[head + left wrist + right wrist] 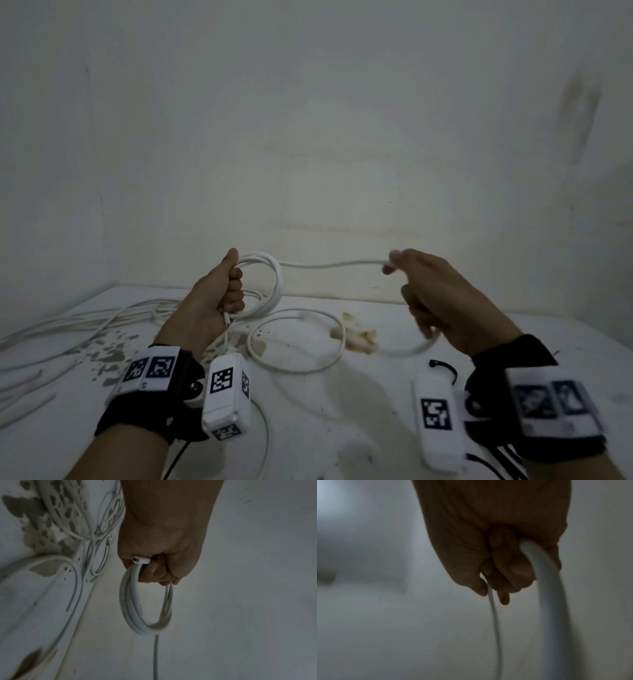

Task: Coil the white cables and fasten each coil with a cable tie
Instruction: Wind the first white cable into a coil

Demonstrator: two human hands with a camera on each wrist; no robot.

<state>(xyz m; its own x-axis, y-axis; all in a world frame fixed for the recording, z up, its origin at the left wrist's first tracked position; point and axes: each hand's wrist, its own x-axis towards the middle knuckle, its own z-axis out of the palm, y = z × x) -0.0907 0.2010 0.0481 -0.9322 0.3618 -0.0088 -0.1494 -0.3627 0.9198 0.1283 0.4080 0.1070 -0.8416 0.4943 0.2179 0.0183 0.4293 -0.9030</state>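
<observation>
Left hand [219, 294], raised above the desk [342, 411], grips a coil [265, 287] of white cable in a closed fist; the loops hang beside the curled fingers, and the cut cable end [140, 560] protrudes at the heel of the hand. From the coil, one strand [332, 264] spans level to the right hand [442, 298], whose fingers curl around it; the cable leaves that hand below and drops to a loose loop [298, 339] on the desk. A black cable tie [445, 368] lies near the front edge, beside the right wrist. Further white cables [85, 322] lie spread toward the left edge.
</observation>
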